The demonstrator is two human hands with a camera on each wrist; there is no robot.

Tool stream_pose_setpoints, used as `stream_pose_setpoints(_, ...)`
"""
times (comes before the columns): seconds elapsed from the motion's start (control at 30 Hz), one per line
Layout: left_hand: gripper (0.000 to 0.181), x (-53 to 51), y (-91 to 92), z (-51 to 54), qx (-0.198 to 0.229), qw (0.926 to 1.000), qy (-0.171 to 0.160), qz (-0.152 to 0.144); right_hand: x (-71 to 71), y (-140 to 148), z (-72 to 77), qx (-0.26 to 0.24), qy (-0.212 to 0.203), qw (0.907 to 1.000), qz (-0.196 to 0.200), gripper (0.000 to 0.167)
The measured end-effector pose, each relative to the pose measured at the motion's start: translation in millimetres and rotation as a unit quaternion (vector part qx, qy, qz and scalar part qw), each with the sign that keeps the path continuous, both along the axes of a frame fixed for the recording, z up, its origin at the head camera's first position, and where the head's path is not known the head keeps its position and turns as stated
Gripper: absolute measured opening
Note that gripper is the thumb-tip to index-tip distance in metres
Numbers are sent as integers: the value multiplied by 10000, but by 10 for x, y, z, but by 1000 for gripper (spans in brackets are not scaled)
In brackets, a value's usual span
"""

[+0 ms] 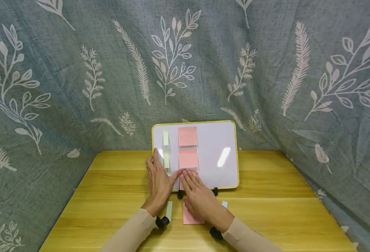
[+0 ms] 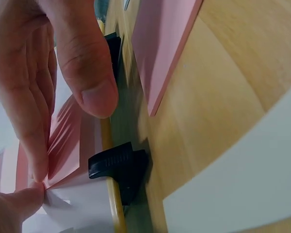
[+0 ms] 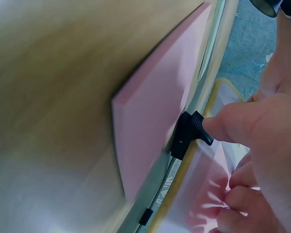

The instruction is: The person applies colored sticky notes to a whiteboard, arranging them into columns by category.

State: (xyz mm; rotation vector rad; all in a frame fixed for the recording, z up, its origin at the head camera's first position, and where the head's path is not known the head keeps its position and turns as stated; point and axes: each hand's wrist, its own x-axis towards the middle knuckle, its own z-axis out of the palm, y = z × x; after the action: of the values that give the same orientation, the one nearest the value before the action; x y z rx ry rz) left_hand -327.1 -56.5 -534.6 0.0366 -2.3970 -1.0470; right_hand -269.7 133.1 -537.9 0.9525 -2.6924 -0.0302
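A whiteboard (image 1: 216, 143) with a yellow rim leans on a black-clipped stand. Two pink sticky notes (image 1: 188, 158) are on it, one above the other, with a third pink note (image 2: 68, 141) below them. My right hand (image 1: 200, 197) presses its extended fingers on this third note and covers most of it. Its thumb (image 2: 89, 82) stands apart from the note. My left hand (image 1: 159, 178) lies at the board's left edge, fingers extended upward. The left thumb (image 2: 22, 204) touches the third note's upper edge, near the right fingertips.
Narrow green notes (image 1: 166, 159) run down the board's left side. On the wooden table in front are a pink note pad (image 1: 192, 218), a green strip pad (image 1: 169, 210) and a partly hidden blue one (image 1: 224, 204). A black clip (image 2: 119, 167) holds the board's lower edge. Patterned cloth hangs behind.
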Motion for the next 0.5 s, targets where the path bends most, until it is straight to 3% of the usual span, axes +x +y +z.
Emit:
stream_pose_setpoints(0.27,142,3,8,17,43,10000,-27,-10,19,-17,-21,306,-231,9989,-276,92)
stream_pose_setpoints(0.5,144,5,8,21,7,10000,-55,39,24,-25,-32,194,-316,9984,-427,94)
